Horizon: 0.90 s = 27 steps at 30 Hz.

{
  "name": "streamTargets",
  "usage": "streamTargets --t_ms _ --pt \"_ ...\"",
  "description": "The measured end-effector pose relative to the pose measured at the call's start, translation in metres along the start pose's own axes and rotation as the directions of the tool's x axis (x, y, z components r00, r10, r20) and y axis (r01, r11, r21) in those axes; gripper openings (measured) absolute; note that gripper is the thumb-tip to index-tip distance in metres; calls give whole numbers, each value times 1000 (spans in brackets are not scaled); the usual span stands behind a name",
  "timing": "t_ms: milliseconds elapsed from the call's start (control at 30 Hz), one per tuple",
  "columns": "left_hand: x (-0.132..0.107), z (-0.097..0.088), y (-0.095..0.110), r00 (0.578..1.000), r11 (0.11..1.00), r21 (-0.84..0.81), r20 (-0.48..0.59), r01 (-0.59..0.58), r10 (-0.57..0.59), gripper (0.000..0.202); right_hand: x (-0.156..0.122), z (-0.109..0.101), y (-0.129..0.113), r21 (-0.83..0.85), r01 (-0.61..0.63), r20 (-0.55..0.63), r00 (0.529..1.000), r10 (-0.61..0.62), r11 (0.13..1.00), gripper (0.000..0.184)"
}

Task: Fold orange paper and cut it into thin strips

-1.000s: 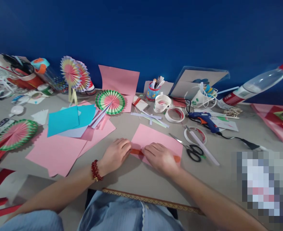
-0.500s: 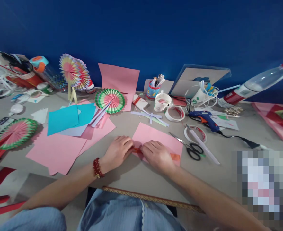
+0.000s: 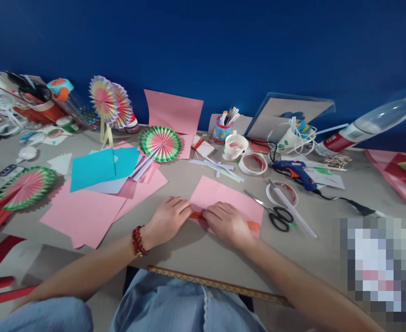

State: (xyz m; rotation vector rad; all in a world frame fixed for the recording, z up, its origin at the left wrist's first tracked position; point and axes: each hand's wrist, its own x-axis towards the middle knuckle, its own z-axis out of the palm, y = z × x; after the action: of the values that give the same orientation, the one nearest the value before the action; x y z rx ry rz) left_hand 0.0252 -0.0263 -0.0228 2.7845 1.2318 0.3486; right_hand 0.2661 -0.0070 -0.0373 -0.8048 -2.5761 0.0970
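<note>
A narrow orange-red strip [image 3: 197,215], which looks like folded or rolled paper, lies along the near side of a pink paper sheet [image 3: 220,190]. My left hand [image 3: 170,220] is curled over the strip's left end, fingers bent and pressed down. Farther right, my right hand [image 3: 227,225] presses on the same strip with its fingers bent. Between the hands a short piece of the strip shows, and its right end sticks out past my right hand. Both thumbs are mostly hidden. Scissors [image 3: 275,216] with black handles lie just right of the pink sheet.
Tape rolls [image 3: 253,163], a blue glue gun [image 3: 297,173] with its cord and a pen cup [image 3: 222,130] stand behind and to the right. Leftward lie blue paper [image 3: 94,170], pink sheets [image 3: 81,212] and pleated paper fans [image 3: 160,144]. A plastic bottle [image 3: 368,127] leans at right.
The view has shifted slightly. Both hands stay on the strip in nearly the same place, and the strip looks slightly narrower or more rounded at its right end.
</note>
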Motion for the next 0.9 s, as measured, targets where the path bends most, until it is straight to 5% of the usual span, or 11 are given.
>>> streamTargets --t_ms 367,633,900 --pt "-3 -3 -3 999 1000 0 28 -27 27 26 -3 -1 1 -47 27 25 999 -26 999 14" --pt "-21 -6 4 996 997 -68 -80 42 -47 34 0 -3 -2 -86 39 19 999 -37 996 14" --pt "-19 -4 26 998 995 89 48 37 -42 56 -1 -4 -1 -57 43 41 998 -41 997 10"
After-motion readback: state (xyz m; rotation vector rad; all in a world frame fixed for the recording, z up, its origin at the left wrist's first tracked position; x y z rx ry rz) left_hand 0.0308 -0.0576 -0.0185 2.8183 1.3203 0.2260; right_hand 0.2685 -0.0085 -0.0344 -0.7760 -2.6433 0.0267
